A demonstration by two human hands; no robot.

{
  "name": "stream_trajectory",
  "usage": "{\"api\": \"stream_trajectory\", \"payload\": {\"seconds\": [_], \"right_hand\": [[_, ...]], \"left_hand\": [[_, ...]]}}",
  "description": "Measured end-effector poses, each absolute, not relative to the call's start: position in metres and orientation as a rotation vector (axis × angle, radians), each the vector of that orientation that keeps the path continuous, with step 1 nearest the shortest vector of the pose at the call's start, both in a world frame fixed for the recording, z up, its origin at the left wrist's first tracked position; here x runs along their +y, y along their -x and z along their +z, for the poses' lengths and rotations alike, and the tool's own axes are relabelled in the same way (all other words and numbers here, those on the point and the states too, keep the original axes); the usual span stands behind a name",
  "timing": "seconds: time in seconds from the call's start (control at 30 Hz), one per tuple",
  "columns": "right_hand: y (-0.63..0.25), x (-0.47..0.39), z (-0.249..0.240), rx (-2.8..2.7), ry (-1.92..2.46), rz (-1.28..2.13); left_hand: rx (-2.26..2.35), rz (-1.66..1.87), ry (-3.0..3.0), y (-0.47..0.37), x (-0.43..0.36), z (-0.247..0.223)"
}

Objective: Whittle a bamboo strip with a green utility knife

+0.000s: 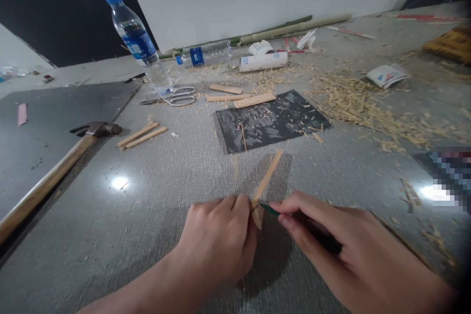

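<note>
My left hand (222,235) is closed in a fist around a pale bamboo strip (268,174), which slants up and away from me above the floor. Wrapped by those fingers is the strip's lower part, where a wider tan piece (257,217) shows beside the knuckles. Between thumb and forefinger, my right hand (331,235) pinches a slim dark green tool (269,209). Its tip meets the strip just beside my left fingers. The rest of that tool is hidden in my right palm, so its kind cannot be made out.
Ahead lies a black sheet (272,125) sprinkled with shavings, with cut strips (254,100) at its far edge. Scissors (180,96) rest by an upright water bottle (134,41). A claw hammer (81,152) is at left; piled shavings (364,100) spread right.
</note>
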State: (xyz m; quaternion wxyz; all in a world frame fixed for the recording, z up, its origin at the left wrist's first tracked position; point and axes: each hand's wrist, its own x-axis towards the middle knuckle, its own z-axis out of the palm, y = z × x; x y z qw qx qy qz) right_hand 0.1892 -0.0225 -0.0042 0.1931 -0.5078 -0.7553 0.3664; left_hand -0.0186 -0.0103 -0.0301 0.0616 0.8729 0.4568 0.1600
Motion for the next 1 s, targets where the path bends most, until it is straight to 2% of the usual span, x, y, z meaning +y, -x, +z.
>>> {"api": "stream_trajectory", "payload": {"seconds": [0.4,1.0], "right_hand": [[-0.189,-0.023,-0.008,-2.139,1.419,0.956],[-0.193,-0.03,-0.019,-2.346,1.298,0.317]], "left_hand": [[1.392,0.516,-2.693,0.019,-0.01,-0.033],[1.252,0.584,-2.736,0.022,-0.003,-0.034]]}}
